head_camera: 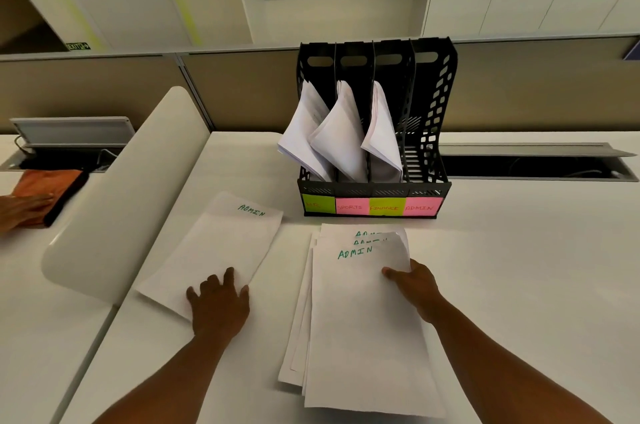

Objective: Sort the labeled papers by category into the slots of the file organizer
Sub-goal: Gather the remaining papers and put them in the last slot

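Note:
A black file organizer (429, 132) stands at the desk's middle back, with four slots tagged by green and pink notes: an unreadable one, SPORTS, FINANCE, ADMIN. The three left slots hold slumped white papers (341, 136); the ADMIN slot looks empty. A single sheet marked ADMIN (221, 243) lies flat to the left, and my left hand (218, 302) presses its near corner with fingers spread. A stack of ADMIN sheets (360, 319) lies in front of the organizer. My right hand (414, 288) grips the top sheet's right edge, thumb on top.
A white curved divider (121, 201) runs along the left. Beyond it another person's hand (20, 212) rests by an orange cloth. An open cable trough (533, 163) lies behind and right of the organizer. Beige partitions close off the back.

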`<action>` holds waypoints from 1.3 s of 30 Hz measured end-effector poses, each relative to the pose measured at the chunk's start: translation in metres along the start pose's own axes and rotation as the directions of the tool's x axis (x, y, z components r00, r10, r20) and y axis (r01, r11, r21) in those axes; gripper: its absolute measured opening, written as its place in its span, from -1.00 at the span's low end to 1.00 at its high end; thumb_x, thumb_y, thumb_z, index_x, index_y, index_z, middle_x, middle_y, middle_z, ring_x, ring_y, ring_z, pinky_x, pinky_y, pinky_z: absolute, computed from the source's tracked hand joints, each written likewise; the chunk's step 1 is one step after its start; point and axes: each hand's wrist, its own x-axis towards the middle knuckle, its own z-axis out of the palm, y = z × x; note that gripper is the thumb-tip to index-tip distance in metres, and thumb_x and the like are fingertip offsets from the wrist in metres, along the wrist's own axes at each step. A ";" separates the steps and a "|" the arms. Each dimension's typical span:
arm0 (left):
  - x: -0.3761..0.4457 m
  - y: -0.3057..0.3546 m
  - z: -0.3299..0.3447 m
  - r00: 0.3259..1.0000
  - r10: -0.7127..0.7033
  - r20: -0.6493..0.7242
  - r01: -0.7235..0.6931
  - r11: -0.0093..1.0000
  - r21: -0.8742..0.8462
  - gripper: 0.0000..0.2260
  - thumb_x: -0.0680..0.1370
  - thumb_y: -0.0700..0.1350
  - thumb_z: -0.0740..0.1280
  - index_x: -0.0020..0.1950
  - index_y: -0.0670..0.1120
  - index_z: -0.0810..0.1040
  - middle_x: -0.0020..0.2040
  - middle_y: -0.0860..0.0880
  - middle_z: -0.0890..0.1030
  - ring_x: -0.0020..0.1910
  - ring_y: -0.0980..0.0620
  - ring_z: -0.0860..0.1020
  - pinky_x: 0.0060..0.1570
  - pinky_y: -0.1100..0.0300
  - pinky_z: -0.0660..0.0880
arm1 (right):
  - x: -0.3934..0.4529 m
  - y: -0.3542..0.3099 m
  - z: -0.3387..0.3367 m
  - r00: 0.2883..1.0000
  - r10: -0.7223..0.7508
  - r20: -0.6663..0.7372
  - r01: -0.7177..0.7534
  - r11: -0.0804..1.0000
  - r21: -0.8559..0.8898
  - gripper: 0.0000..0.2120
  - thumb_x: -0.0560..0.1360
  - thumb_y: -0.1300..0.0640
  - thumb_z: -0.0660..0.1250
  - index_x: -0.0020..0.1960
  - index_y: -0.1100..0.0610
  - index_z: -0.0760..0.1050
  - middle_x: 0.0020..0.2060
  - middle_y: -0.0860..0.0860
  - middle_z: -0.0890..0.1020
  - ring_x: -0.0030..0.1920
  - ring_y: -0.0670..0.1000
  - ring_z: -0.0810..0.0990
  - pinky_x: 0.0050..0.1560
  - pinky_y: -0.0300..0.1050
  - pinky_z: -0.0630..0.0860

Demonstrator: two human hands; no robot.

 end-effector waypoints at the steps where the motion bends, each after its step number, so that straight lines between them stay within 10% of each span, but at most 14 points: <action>1: 0.001 0.001 0.000 0.999 0.048 -0.014 -0.048 0.998 0.044 -0.49 0.61 0.14 0.03 0.51 -0.04 0.22 0.23 -0.13 0.49 0.21 -0.12 0.46 0.34 -0.12 0.21 | -0.001 0.000 0.001 1.000 -0.001 0.004 0.001 1.000 0.000 -0.65 0.46 0.11 0.42 0.21 0.19 0.52 0.03 0.16 0.65 -0.03 0.19 0.64 0.06 0.11 0.60; 9: 0.013 0.011 -0.016 0.974 0.227 0.019 -0.226 0.955 0.194 -0.64 0.55 -0.16 0.10 0.35 -0.09 0.31 0.07 0.00 0.52 -0.04 0.04 0.57 -0.08 0.19 0.39 | -0.006 0.003 0.002 1.000 0.004 0.002 -0.004 1.000 -0.001 -0.67 0.48 0.08 0.40 0.21 0.14 0.52 0.05 0.13 0.65 -0.02 0.17 0.63 0.03 0.05 0.60; 19: -0.015 0.116 -0.041 0.945 0.327 0.011 -0.286 0.842 -0.458 -0.65 0.57 0.02 0.15 0.30 -0.11 0.37 0.08 -0.11 0.61 0.02 -0.09 0.58 -0.10 0.16 0.40 | -0.004 0.002 0.001 0.999 0.002 -0.036 -0.004 0.999 -0.034 -0.69 0.48 0.11 0.38 0.20 0.15 0.53 0.03 0.12 0.64 -0.03 0.15 0.62 -0.08 -0.07 0.55; 26: -0.040 0.167 -0.048 0.721 0.667 0.185 -0.424 0.637 -0.645 -0.69 0.53 0.16 0.23 0.15 -0.02 0.44 0.05 -0.08 0.59 0.00 -0.11 0.56 -0.05 0.10 0.46 | 0.000 0.004 -0.003 0.999 0.014 -0.046 -0.016 0.999 -0.039 -0.69 0.50 0.02 0.34 0.19 0.14 0.53 0.01 0.10 0.64 -0.01 0.14 0.61 0.04 0.01 0.57; 31: -0.050 0.180 -0.050 0.620 0.727 0.295 -0.237 0.532 -0.813 -0.60 0.45 0.36 0.26 0.06 0.09 0.57 0.02 0.12 0.65 -0.15 0.12 0.66 -0.01 0.13 0.57 | -0.001 0.003 -0.003 0.999 0.005 -0.033 -0.006 1.000 -0.027 -0.54 0.57 -0.21 0.13 0.18 0.13 0.52 -0.03 0.05 0.62 -0.03 0.08 0.58 0.00 -0.03 0.49; 36: -0.037 0.170 -0.051 0.800 0.584 0.139 -0.249 0.533 -0.809 -0.74 0.53 0.20 0.27 0.07 0.10 0.61 0.06 0.12 0.64 -0.04 0.15 0.62 0.07 0.09 0.58 | -0.001 0.003 -0.006 1.000 -0.004 -0.007 0.004 1.000 0.031 -0.45 0.49 -0.35 0.17 0.14 0.10 0.52 0.01 0.05 0.61 0.04 0.10 0.58 0.05 -0.02 0.50; 39: -0.025 0.155 -0.046 0.941 0.337 -0.008 -0.189 0.506 -0.841 -0.84 0.54 0.02 0.34 0.11 0.07 0.57 0.13 0.04 0.59 0.05 0.09 0.57 0.06 0.13 0.54 | 0.001 0.007 -0.006 0.999 -0.034 0.009 0.033 0.999 0.038 -0.65 0.42 -0.05 0.45 0.13 0.10 0.55 0.00 0.06 0.66 -0.03 0.07 0.64 0.00 0.01 0.60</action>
